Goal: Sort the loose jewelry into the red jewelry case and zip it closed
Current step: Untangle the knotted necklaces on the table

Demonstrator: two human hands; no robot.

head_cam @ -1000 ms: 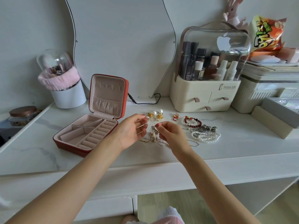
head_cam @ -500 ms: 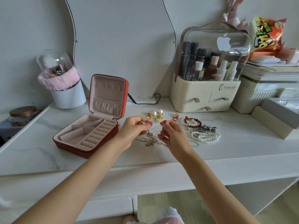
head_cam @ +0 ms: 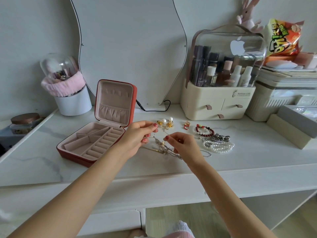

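The red jewelry case [head_cam: 75, 156] lies open on the white tabletop, lid upright, its pink compartments holding nothing I can see. Right of it, my left hand [head_cam: 137, 140] and my right hand [head_cam: 183, 145] each pinch part of a thin gold chain [head_cam: 161, 145], lifted slightly and stretched between them, its tangle hanging onto the table. Behind lie pearl earrings [head_cam: 166, 122], red rings [head_cam: 187, 125], a red bead bracelet [head_cam: 205, 131], a silver chain [head_cam: 217, 138] and a pearl strand [head_cam: 219, 146].
A white brush pot [head_cam: 73, 102] with a pink band stands behind the case. A cream cosmetics organizer [head_cam: 217, 102] and stacked boxes [head_cam: 283, 100] fill the back right. A mirror [head_cam: 130, 48] with a black cable [head_cam: 154, 109] leans on the wall. A jar [head_cam: 25, 122] sits at far left.
Both hands have risen from the pile and moved apart, drawing the gold chain up and out between them.
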